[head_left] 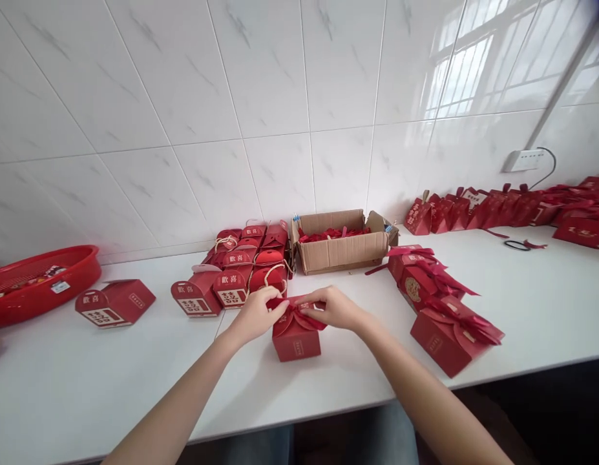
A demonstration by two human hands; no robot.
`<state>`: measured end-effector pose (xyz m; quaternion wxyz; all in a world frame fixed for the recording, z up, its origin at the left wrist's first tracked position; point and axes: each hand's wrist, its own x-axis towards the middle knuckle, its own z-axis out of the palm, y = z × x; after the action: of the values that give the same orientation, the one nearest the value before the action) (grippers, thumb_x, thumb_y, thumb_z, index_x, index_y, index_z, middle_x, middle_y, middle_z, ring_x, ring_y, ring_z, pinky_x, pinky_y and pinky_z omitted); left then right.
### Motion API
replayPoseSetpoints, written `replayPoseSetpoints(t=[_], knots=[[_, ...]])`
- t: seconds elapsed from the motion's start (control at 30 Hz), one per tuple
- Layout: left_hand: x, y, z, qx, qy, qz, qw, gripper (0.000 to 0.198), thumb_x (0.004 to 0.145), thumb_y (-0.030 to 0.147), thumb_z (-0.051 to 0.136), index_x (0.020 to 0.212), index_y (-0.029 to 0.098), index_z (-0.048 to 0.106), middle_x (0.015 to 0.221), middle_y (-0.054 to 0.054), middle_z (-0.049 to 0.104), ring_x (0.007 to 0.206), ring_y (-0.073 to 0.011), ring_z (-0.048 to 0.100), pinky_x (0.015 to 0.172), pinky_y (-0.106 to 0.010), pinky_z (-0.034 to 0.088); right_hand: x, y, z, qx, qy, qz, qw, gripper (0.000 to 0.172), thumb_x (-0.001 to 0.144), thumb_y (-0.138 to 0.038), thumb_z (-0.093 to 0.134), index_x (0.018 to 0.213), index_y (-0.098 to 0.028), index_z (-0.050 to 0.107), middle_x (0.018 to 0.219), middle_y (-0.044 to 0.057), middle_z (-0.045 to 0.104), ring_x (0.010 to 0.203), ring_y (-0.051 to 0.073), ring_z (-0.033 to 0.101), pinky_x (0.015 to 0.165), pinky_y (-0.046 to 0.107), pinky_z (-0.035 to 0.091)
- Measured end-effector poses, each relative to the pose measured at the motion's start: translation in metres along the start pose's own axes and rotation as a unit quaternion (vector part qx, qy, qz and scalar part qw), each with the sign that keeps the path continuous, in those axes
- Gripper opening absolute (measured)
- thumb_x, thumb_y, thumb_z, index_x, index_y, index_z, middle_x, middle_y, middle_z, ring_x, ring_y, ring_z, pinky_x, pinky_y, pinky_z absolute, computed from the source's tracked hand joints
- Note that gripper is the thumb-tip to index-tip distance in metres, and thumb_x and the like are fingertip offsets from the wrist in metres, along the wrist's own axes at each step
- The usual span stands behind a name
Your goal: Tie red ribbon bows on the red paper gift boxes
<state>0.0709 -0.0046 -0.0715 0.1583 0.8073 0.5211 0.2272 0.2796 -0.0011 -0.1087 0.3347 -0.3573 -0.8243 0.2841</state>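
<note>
The left hand (254, 314) and right hand (334, 309) are meeting over a red box (297, 342), which is standing upright on the white counter (522, 303), in the middle near its front edge. Both hands are working at the box's top, where a red ribbon (299, 311) is lying across the closed flaps. The left fingers (278, 303) are pressing together and pinching one end of the ribbon, and the right fingers (306, 305) are pinching the other end, with the fingertips of the two hands almost touching. Just behind the box, a cluster of boxes (241, 268) with rope handles is sitting packed together. Beside it, an open carton (345, 252) is holding more red ribbons. To the right, several ribboned boxes (444, 310) are lying tilted in a loose row, near the right forearm but apart from it. To the left, a single box (115, 301) is lying on its side, and a red basket (42, 281) is resting at the counter's far left. Along the tiled wall (260, 84) at the far right, a long row of boxes (522, 206) is standing below a socket (522, 159), with a black loop (517, 245) lying in front of them.
</note>
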Motion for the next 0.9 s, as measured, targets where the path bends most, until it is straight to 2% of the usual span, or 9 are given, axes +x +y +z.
replayPoseSetpoints(t=[0.17,0.37,0.53,0.67,0.77,0.9], knots=[[-0.003,0.004,0.0,-0.015,0.005,-0.038,0.999,0.025,0.082,0.037,0.047,0.07,0.019,0.059,0.076,-0.003,0.062,0.071,-0.0175,0.056,0.067,-0.029,0.045,0.002,0.011,0.005,0.021,-0.033,-0.033,0.999,0.048,0.078,-0.008,0.043,0.116,-0.026,0.066,0.096,0.001,0.073,0.07,0.013,0.06,0.067,0.023,0.045],[-0.012,0.004,0.004,-0.041,0.026,-0.038,0.998,0.022,0.083,0.035,0.048,0.07,0.02,0.058,0.086,-0.005,0.065,0.078,-0.0186,0.059,0.068,-0.028,0.048,0.001,0.017,0.012,0.067,-0.029,-0.028,0.997,0.044,0.082,-0.011,0.042,0.118,-0.025,0.065,0.091,0.001,0.073,0.068,0.013,0.061,0.068,0.024,0.047],[-0.02,-0.009,0.009,-0.049,0.051,-0.015,0.997,0.025,0.084,0.036,0.05,0.066,0.02,0.055,0.096,-0.007,0.065,0.089,-0.0211,0.06,0.075,-0.029,0.049,-0.003,0.017,0.022,0.093,-0.008,-0.017,0.996,0.041,0.083,-0.013,0.043,0.115,-0.021,0.067,0.093,0.003,0.072,0.069,0.012,0.06,0.068,0.024,0.047],[-0.023,-0.026,0.004,-0.041,0.051,0.006,0.998,0.021,0.084,0.034,0.051,0.068,0.02,0.055,0.1,-0.006,0.066,0.092,-0.021,0.061,0.081,-0.031,0.048,-0.006,-0.001,0.031,0.074,-0.01,0.014,0.997,0.039,0.084,-0.017,0.046,0.119,-0.022,0.064,0.086,0.003,0.071,0.06,0.011,0.054,0.063,0.023,0.044],[-0.023,-0.036,-0.002,-0.023,0.047,0.039,0.998,0.018,0.082,0.029,0.05,0.068,0.02,0.054,0.096,-0.006,0.066,0.089,-0.0205,0.061,0.081,-0.031,0.047,-0.004,-0.022,0.037,0.062,-0.01,0.029,0.998,0.036,0.085,-0.032,0.053,0.119,-0.022,0.063,0.08,0.002,0.07,0.058,0.011,0.052,0.06,0.023,0.041],[-0.023,-0.045,-0.004,-0.009,0.022,0.081,0.996,0.017,0.082,0.022,0.046,0.066,0.019,0.051,0.095,-0.006,0.064,0.089,-0.0202,0.06,0.079,-0.032,0.047,0.006,-0.045,0.043,0.013,-0.006,0.07,0.997,0.05,0.072,-0.045,0.069,0.116,-0.022,0.063,0.075,0.001,0.067,0.059,0.012,0.051,0.058,0.023,0.038]])
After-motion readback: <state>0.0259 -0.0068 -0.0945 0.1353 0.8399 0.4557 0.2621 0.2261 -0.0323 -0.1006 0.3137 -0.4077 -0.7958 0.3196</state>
